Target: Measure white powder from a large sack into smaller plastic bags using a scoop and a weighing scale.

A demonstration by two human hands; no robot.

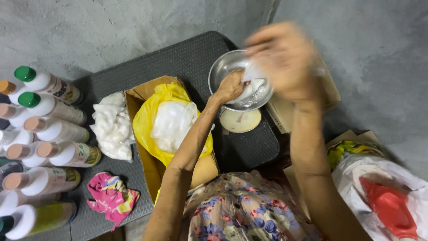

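My left hand reaches into a steel bowl that sits on a small round scale, fingers closed on white stuff in a clear bag. Above the bowl my right hand is blurred with motion and pinches the upper edge of that same bag. The bowl stands at the far end of a dark woven mat.
A cardboard box lined with a yellow bag of white material is left of the bowl. A clear bag of white lumps, a pink cloth and several capped bottles lie at left. A white bag with a red container is at right.
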